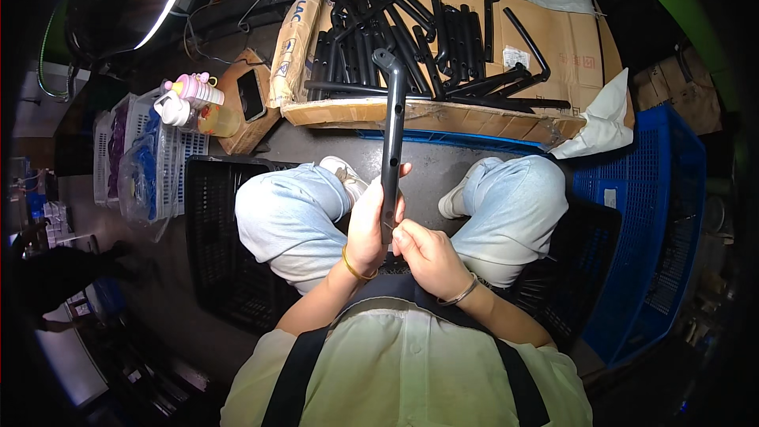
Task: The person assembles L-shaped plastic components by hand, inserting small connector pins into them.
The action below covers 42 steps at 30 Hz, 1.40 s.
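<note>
Black tube (394, 119) extends beyond left grip (366, 231), clamped round its lower part; right grip (431, 259) pinched together alongside.

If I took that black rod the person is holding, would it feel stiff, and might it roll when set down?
The black rod is probably stiff: it juts straight from the left hand without sagging. Its bent top end would likely stop it rolling far. The smooth, shiny surface could be a little slippery.
</note>
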{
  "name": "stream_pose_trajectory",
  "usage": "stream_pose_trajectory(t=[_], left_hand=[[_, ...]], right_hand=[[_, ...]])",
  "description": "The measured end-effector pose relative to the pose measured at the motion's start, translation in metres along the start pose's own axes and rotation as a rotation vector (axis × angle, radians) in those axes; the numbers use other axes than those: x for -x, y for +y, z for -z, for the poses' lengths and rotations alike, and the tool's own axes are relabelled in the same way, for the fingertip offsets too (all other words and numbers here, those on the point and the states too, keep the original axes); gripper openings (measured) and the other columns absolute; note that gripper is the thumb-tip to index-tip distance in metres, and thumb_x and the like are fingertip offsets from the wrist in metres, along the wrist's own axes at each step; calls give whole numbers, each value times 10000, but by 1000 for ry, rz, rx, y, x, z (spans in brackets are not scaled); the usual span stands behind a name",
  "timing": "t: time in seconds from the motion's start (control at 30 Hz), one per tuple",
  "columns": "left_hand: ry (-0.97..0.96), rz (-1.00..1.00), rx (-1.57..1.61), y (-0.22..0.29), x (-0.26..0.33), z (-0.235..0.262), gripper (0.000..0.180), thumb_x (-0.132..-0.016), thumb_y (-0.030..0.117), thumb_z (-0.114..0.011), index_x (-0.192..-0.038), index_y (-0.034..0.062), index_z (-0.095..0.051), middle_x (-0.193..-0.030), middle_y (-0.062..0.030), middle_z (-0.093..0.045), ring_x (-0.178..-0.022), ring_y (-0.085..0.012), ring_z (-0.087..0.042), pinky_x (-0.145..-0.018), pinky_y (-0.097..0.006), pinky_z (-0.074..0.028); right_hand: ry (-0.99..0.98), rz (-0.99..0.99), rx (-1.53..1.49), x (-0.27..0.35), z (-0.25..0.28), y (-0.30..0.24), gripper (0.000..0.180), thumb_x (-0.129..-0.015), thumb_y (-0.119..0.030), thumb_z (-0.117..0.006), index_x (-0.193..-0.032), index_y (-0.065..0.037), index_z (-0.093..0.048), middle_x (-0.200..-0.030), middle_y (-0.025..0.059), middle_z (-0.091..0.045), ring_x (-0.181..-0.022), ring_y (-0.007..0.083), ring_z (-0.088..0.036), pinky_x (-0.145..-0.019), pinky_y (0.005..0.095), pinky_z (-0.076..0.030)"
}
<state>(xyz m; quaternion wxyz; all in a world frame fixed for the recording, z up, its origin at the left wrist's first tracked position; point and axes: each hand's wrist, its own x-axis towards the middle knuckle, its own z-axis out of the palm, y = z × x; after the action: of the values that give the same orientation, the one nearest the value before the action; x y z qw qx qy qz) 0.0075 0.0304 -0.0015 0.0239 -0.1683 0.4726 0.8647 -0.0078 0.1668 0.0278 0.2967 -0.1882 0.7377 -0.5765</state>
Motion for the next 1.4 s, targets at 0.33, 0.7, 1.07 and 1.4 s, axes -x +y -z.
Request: stream_pose_trajectory(t=[0.33,0.7,1.07,1.4], left_hand=[[29,-46,16,-8,2,3,482,-1041,386,-332,-1322,47,-527,-700,43,-451,-611,-32,-375,-563,-182,-312],[31,-7,115,-2,0,0,449,-1031,388,-373,-1306,59,-507,-747,27,-479,-634,-40,-411,-565,-189,-352],[-8,1,329,4,-6,-4,388,-1033,340,-403,-1351,119,-393,-794,-18,-519,-663,-99,-514,-591,-237,-453],[56,74,32,1,-2,2,466,-1023,408,-373,-1348,82,-447,-773,16,-499,-651,-55,-450,-579,-185,-383]], right_hand=[[54,-15,4,3,-7,5,272,-1002,-216,-442,-861,-5,-539,-699,179,-613,-680,390,-625,-601,443,-468],[174,6,-27,8,-12,4,197,-990,-189,-523,-941,1,-532,-719,68,-599,-668,114,-574,-603,290,-457],[104,-156,-534,2,-6,15,188,-936,-161,-633,-1006,-14,-539,-808,-53,-526,-701,15,-460,-611,196,-403],[71,-23,8,2,3,-6,263,-1018,-202,-457,-891,-17,-593,-640,42,-540,-574,97,-509,-553,262,-414]])
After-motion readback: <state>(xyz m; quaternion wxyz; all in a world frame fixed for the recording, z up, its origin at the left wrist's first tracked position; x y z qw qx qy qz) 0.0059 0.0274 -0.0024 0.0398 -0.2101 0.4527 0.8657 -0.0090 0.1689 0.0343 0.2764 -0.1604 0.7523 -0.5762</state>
